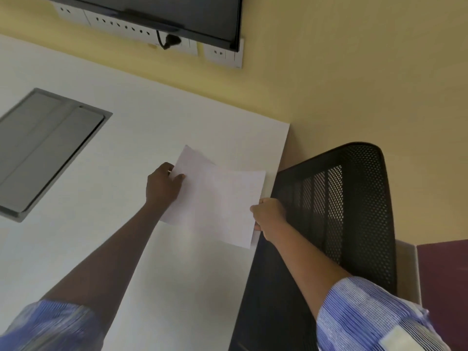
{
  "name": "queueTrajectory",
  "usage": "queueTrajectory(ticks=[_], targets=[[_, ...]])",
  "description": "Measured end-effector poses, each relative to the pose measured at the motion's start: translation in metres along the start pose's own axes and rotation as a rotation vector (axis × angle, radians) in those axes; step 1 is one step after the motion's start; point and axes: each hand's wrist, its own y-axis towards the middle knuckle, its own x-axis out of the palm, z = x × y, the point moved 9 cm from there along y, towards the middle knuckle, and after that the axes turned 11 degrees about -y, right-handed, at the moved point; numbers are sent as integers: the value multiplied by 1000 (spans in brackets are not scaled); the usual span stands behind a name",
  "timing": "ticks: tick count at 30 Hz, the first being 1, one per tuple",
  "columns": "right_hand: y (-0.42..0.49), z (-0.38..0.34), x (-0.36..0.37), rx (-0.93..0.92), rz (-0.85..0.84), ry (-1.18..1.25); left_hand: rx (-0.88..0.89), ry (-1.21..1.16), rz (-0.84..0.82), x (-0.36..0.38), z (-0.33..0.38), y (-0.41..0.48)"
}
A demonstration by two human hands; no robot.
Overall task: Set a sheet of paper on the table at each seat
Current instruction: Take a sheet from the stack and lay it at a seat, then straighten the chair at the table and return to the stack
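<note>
White sheets of paper [217, 198] hang just above the white table [157, 127], close to its right edge. My left hand [162, 186] pinches their far left corner, thumb on top. My right hand [269, 215] grips the near right edge. A second sheet's corner peeks out behind the top one at the far end; I cannot tell how many sheets there are. A black mesh chair [339, 214] stands right beside the table edge, next to my right hand.
A grey flip-lid cable box [43, 153] is set into the table at the left. A dark screen [164, 13] and a row of wall sockets [141, 31] are on the yellow wall beyond. A maroon panel [445, 287] is at the lower right.
</note>
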Motion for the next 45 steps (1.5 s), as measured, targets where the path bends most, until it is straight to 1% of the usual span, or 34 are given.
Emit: queueTrajectory(ticks=[2,4,6,8,11,16,20,24,27,33,37,41,45], targets=[[10,7,10,19,15,-68,105,175,87,3,-3,-6],[16,16,16,38,23,-113,235,331,107,18,-4,-23],[19,25,21,68,5,-127,284,427,-6,49,-14,-46],[18,30,22,98,-2,-97,277,503,-119,77,-30,-64],[12,31,19,108,31,-106,273,559,-147,92,-42,-74],[-7,23,11,26,96,-199,297,596,-158,90,-40,-67],[-33,15,-7,-68,104,-295,303,629,-181,88,-40,-65],[-71,-4,-39,-259,165,-372,276,617,-165,77,-21,-77],[-112,-13,-63,-392,218,-405,308,576,-142,67,10,-104],[-207,-4,-93,-611,334,-498,398,466,-69,46,65,-188],[-279,31,-113,-715,429,-540,432,445,-21,24,89,-267],[-342,79,-123,-762,495,-566,458,442,15,2,93,-355],[-394,128,-119,-801,507,-538,449,446,13,-15,79,-438]])
